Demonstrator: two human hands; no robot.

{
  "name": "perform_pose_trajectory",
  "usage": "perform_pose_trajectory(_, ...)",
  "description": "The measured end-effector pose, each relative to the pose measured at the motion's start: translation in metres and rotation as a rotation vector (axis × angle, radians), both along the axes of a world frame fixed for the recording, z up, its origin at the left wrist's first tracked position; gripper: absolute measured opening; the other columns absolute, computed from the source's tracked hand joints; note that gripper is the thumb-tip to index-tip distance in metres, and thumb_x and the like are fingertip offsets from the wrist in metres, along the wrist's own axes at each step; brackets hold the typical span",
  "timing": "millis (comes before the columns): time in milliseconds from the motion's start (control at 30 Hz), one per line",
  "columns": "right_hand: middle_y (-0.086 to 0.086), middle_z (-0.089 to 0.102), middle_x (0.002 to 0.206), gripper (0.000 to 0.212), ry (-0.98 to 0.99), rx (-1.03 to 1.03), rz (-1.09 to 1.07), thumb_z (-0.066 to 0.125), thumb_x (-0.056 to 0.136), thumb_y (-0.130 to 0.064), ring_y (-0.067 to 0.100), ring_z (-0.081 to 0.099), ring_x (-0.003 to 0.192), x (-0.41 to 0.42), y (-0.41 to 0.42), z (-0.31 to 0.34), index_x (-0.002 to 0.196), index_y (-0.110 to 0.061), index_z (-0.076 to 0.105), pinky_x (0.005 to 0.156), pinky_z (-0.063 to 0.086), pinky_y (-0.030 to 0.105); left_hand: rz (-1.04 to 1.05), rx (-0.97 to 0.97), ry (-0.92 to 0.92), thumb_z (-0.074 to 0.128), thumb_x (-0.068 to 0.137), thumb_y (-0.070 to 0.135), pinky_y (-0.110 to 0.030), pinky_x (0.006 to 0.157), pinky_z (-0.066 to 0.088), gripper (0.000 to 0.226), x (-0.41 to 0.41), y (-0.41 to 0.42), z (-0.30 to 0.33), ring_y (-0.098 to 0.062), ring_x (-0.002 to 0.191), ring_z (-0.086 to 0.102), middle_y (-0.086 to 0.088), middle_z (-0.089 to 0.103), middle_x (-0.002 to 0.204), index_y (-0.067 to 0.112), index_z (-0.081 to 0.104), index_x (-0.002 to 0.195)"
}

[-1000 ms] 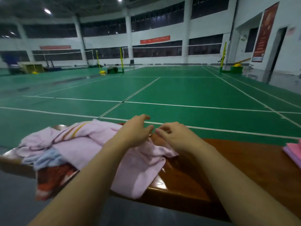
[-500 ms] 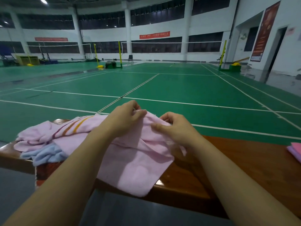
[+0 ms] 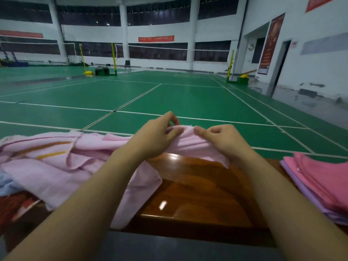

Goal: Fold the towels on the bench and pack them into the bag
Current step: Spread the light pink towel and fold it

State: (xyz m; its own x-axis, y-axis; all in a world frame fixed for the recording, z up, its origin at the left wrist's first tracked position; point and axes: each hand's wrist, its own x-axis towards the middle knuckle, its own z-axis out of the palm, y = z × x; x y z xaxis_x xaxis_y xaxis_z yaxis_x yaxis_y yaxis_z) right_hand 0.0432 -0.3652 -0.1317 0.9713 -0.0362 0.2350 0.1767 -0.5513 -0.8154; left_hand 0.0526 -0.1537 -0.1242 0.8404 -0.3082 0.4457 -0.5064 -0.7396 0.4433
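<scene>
Over the glossy wooden bench, my left hand and right hand each pinch the raised top edge of a pale pink towel, which trails left into an unfolded heap, folded pink towels lying at right, green court beyond.

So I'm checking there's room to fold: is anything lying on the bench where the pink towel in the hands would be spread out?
Nothing visible does. The left hand and right hand pinch the pink towel over a bare stretch of bench. The unfolded pile lies to the left, the folded stack to the right.
</scene>
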Motion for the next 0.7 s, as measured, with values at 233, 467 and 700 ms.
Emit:
perform_pose_trajectory(233,0.020,0.067,0.082,0.051,0.199,-0.431,-0.294,0.077,0.086,-0.044,0.023,0.052,0.061,-0.013,-0.093,0.020,0.080,0.006,0.068,0.055,0.036,0.030,-0.059,0.116,0.167,0.059,0.097,0.048,-0.037,0.094,0.049,0.036,0.013,-0.031,-0.019,-0.020,0.102,0.064,0.004,0.071,0.114,0.029,0.055,0.127)
perform_pose_trajectory(467,-0.002,0.067,0.088,0.036,0.628,-1.017,-0.317,0.074,0.086,-0.045,0.021,0.063,0.085,-0.027,-0.161,0.022,0.101,-0.012,0.073,0.086,0.051,0.033,-0.086,0.266,0.351,0.063,0.095,0.047,-0.033,0.096,0.048,0.037,0.019,-0.036,-0.040,-0.016,0.105,0.062,0.004,0.066,0.121,0.026,0.060,0.126)
perform_pose_trajectory(700,-0.001,0.060,0.138,0.038,0.213,-0.582,-0.103,0.056,0.100,-0.046,0.020,0.058,0.119,-0.009,-0.103,-0.023,0.131,-0.025,0.059,0.100,0.045,0.036,-0.094,0.321,0.383,0.048,0.103,0.043,-0.033,0.109,0.035,0.042,0.015,-0.047,-0.062,-0.024,0.130,0.048,-0.006,0.048,0.143,0.026,0.051,0.142)
